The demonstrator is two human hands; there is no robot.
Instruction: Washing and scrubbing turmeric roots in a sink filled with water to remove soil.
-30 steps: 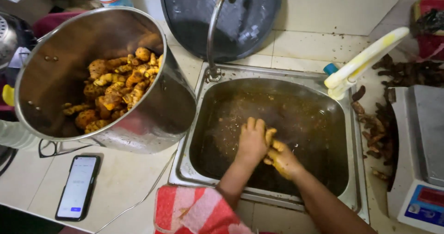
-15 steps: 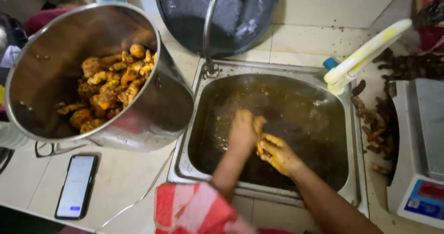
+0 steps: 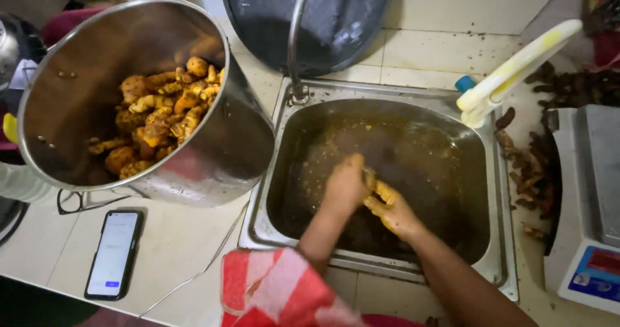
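In the muddy brown water of the steel sink (image 3: 497,191), your left hand (image 3: 345,185) and yellow-stained right hand (image 3: 391,209) press together around something small; what, you cannot tell. Left of the sink sits a big steel pot (image 3: 232,146) of yellow-orange root pieces (image 3: 161,114).

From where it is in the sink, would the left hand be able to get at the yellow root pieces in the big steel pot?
Probably yes: the left hand is beside the big steel pot, whose open mouth tilts up, with nothing over the yellow root pieces.
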